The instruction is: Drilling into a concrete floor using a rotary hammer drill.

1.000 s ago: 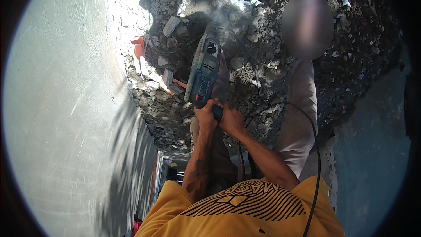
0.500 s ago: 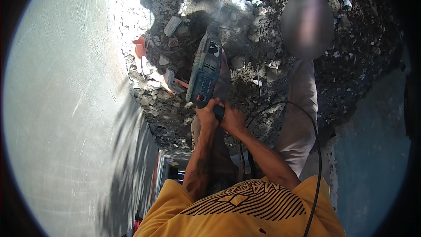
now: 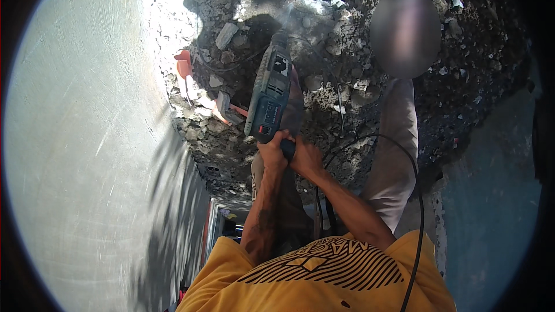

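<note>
A dark green-blue rotary hammer drill points away from me, its bit end down at the broken ground. My left hand is closed around the rear of the drill at its black handle. On the other side of that handle, my right hand is closed on it too. Both forearms reach forward from my yellow shirt. The tip of the bit is lost in shadow and pale haze among the rubble. A black cable loops over my right leg and runs back across my shirt.
Broken concrete and stones cover the ground. A smooth grey wall stands close on the left, a bluish surface lies at the right. Orange plastic pieces lie left of the drill. My right trouser leg is planted in the rubble.
Almost nothing differs. Both hands keep their hold and the drill stays in nearly the same place, with at most a very slight shift.
</note>
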Available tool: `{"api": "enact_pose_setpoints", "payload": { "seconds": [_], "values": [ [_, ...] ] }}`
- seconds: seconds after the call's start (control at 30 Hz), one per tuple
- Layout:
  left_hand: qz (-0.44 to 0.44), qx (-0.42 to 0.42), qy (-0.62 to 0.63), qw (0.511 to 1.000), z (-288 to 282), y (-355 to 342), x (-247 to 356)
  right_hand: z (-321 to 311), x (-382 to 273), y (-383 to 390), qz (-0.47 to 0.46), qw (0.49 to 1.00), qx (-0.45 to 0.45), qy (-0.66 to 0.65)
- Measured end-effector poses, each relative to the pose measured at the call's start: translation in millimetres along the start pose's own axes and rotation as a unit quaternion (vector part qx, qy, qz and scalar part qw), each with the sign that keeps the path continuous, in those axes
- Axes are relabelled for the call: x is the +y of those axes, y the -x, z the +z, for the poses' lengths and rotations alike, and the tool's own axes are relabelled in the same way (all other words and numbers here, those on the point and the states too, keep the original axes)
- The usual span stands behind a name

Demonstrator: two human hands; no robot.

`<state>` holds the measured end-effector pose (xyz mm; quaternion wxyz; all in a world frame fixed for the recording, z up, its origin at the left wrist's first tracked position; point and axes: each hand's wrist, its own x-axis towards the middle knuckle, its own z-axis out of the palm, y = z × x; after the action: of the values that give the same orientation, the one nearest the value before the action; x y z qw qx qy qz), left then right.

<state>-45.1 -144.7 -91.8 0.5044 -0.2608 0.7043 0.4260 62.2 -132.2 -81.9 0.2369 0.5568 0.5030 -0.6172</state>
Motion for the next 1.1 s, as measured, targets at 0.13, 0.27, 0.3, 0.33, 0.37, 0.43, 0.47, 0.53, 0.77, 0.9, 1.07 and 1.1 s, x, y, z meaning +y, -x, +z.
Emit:
{"api": "enact_pose_setpoints", "payload": {
  "seconds": [0.13,0.27,0.3,0.33,0.37,0.43,0.47,0.53,0.77,0.9,1.07,1.1],
  "values": [
    [0.0,0.008,-0.01,1.0,-1,0,-1,-10,-10,1,0.024,0.999,-0.029,0.005],
    [0.0,-0.007,-0.023,1.0,-4,-1,-2,-13,-12,1,0.03,0.999,-0.035,0.003],
    [-0.003,-0.003,-0.012,1.0,-3,-1,-1,-13,-12,1,0.031,0.999,-0.035,0.003],
    [-0.006,0.001,-0.002,1.0,-1,-1,-1,-13,-11,1,0.032,0.999,-0.038,0.003],
    [-0.006,0.001,-0.002,1.0,0,0,0,-12,-10,0,0.032,0.999,-0.041,0.003],
    [-0.003,0.01,-0.001,1.0,-2,0,0,-12,-12,0,0.034,0.998,-0.044,0.0],
    [-0.003,0.012,-0.001,1.0,-4,0,0,-11,-14,1,0.035,0.998,-0.046,-0.003],
    [-0.002,-0.006,-0.005,1.0,0,-1,-2,-6,-2,-1,0.019,1.0,-0.021,-0.003],
    [-0.016,-0.003,0.014,1.0,-11,1,-5,-57,-4,-23,0.035,0.948,-0.24,-0.206],
    [-0.053,-0.005,0.06,0.997,-9,-4,-10,-59,-39,-78,0.126,0.881,-0.024,-0.455],
    [-0.038,0.008,0.046,0.998,-7,2,-12,-45,-94,-126,0.132,0.921,0.138,-0.341],
    [-0.035,0.019,0.049,0.998,-8,2,-14,-42,-96,-128,0.14,0.91,0.147,-0.361]
  ]
}}
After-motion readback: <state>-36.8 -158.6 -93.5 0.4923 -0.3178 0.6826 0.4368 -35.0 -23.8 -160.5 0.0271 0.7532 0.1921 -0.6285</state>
